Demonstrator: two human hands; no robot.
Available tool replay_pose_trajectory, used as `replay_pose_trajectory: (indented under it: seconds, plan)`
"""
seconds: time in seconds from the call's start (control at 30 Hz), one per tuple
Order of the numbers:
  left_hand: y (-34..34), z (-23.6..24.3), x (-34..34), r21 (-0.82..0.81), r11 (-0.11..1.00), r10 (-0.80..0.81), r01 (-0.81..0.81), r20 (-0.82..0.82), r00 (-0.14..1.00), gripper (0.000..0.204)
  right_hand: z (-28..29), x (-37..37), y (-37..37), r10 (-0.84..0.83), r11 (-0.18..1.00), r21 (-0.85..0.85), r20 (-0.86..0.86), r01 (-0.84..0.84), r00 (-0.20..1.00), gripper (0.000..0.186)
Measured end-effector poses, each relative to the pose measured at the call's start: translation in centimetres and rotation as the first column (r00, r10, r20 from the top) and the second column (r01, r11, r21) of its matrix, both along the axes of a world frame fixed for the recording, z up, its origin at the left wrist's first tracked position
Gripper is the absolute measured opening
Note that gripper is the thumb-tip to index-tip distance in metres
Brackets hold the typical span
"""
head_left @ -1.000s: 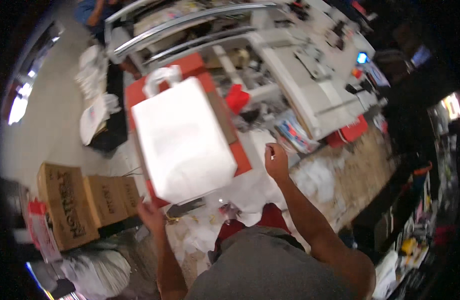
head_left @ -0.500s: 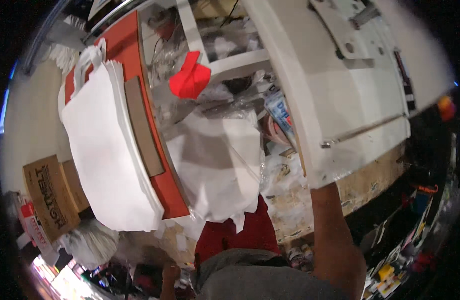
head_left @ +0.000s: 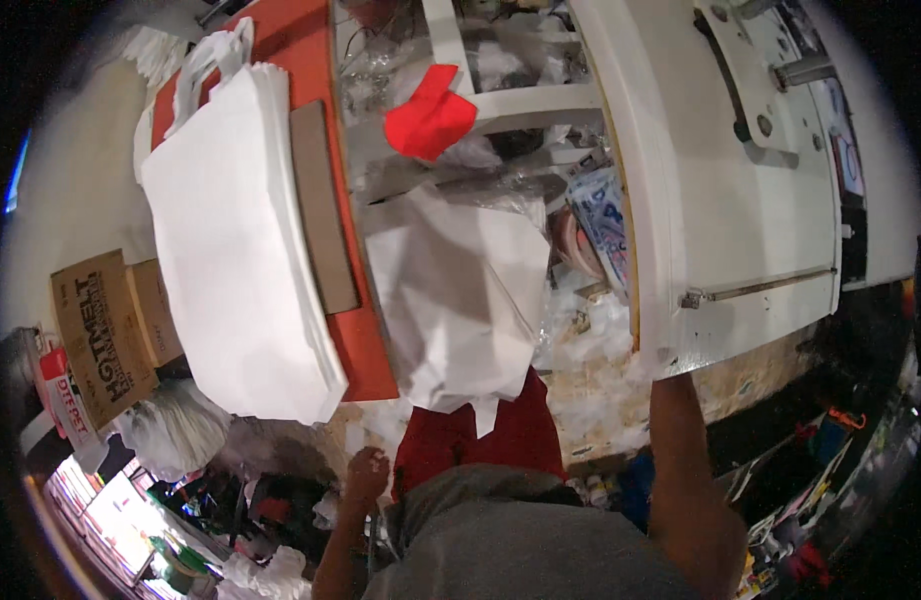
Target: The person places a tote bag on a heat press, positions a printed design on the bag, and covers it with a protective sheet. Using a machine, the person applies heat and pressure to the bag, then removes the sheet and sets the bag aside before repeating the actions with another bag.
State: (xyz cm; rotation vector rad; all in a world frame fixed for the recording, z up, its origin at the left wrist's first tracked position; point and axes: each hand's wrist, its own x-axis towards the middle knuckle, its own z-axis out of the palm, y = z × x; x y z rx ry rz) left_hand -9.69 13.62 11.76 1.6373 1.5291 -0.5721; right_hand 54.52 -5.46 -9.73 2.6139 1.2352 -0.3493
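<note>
My left hand (head_left: 367, 472) hangs beside my body at the lower left, its fingers curled in and no object showing in them. My right forearm (head_left: 677, 430) goes under the near edge of a white machine table (head_left: 750, 230); the hand itself is hidden beneath it. Between that table and an orange-red board (head_left: 370, 360), a white fabric bag (head_left: 460, 290) lies across the gap, its lower end against my red trousers (head_left: 520, 430). On the board rests a stack of white fabric bags (head_left: 240, 240) with loop handles, alongside a brown strip (head_left: 322, 205).
A folded red cloth piece (head_left: 432, 112) lies beyond the bag, near a white frame bar (head_left: 525, 103). Clear plastic and a blue-and-white packet (head_left: 600, 220) sit in the gap. Cardboard boxes (head_left: 105, 335) and a bundled plastic sack (head_left: 175, 430) stand at the left.
The view has shifted, so the tables and bags appear farther right and higher. My left hand has come up further into view. My right arm still reaches under the white table.
</note>
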Motion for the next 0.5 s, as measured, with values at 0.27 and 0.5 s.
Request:
replay_pose_trajectory:
  seconds: [0.27, 0.5]
  plan:
    - [6.5, 7.6, 18.5, 0.137, 0.942, -0.320, 0.305, 0.632, 0.706, 0.062, 30.8, -19.8, 12.7, 0.173, 0.985, 0.109, -0.618, -0.134, 0.767, 0.021]
    - [11.7, 10.8, 15.5, -0.096, 0.860, -0.274, 0.502, 0.742, 0.612, 0.053, 38.3, -23.1, 14.6, -0.175, 0.959, -0.009, -0.806, 0.284, 0.566, 0.030]
